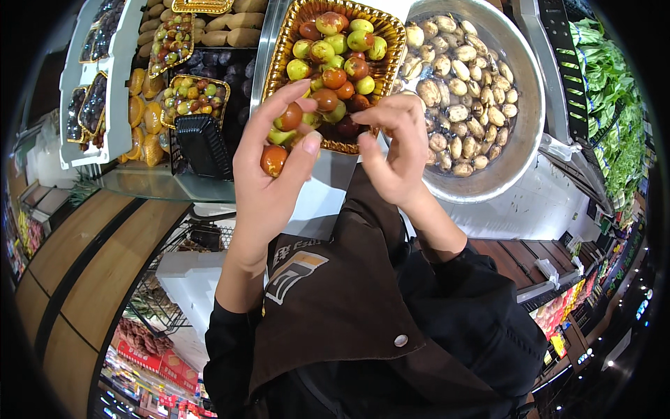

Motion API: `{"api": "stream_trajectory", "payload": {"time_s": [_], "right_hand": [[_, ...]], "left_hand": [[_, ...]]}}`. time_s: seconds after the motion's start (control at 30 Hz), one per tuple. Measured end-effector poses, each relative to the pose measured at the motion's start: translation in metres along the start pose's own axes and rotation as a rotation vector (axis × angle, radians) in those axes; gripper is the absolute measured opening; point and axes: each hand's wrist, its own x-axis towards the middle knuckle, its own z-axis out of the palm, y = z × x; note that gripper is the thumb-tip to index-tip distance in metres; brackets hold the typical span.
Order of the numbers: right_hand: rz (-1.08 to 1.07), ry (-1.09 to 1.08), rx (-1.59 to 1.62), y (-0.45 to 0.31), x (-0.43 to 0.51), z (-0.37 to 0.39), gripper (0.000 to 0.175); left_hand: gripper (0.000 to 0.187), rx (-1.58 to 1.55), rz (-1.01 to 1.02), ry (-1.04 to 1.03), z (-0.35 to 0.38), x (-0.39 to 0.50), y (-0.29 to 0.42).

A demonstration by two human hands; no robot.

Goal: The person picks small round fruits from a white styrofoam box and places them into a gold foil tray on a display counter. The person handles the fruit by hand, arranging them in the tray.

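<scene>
Several red-brown and green jujubes (274, 160) lie in my left hand (275, 152), held between its palm, thumb and curved fingers. My left hand is over the lower left corner of a gold ribbed plastic tray (391, 31). Inside the tray is a loose heap of green and red-brown jujubes (334, 77). My right hand (395, 144) is above the tray's lower right corner, its thumb and index fingertips near each other beside a dark red jujube (347, 126); whether it holds anything is hidden from this angle.
A large round metal basin (531, 105) of small brownish tubers in water stands right of the tray. At left are smaller gold trays of jujubes (194, 97), a black plastic tray (201, 144), a white foam box (118, 94) with packed grapes, and dark plums. Leafy greens (610, 105) stand far right.
</scene>
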Motion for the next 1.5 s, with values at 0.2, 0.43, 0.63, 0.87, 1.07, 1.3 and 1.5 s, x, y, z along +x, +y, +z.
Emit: {"api": "stream_trajectory", "payload": {"time_s": [0.2,0.43,0.63,0.87,1.07,1.3,1.5], "right_hand": [[-0.107,-0.029,-0.046,0.001,0.003,0.0,0.037],[0.055,-0.127,0.025,0.003,-0.003,0.0,0.036],[-0.242,0.063,-0.281,0.027,-0.003,0.007,0.035],[-0.343,0.081,-0.272,0.016,-0.009,0.002,0.042],[-0.344,-0.019,-0.093,-0.003,-0.014,0.004,0.045],[-0.096,-0.106,0.118,-0.012,-0.011,0.002,0.043],[-0.063,-0.02,0.229,0.0,-0.002,0.0,0.044]], "left_hand": [[0.05,0.622,0.49,-0.103,0.004,0.006,-0.017],[0.072,1.266,0.844,-0.148,0.006,0.015,-0.024],[0.066,1.121,0.795,-0.01,-0.006,0.02,-0.025],[0.04,0.342,0.401,0.129,0.006,-0.009,-0.024],[0.039,-0.237,0.035,0.055,0.018,-0.026,-0.027],[0.052,-0.233,-0.079,-0.022,0.014,-0.023,-0.018],[0.076,-0.734,-0.372,-0.116,0.0,-0.012,-0.02]]}}
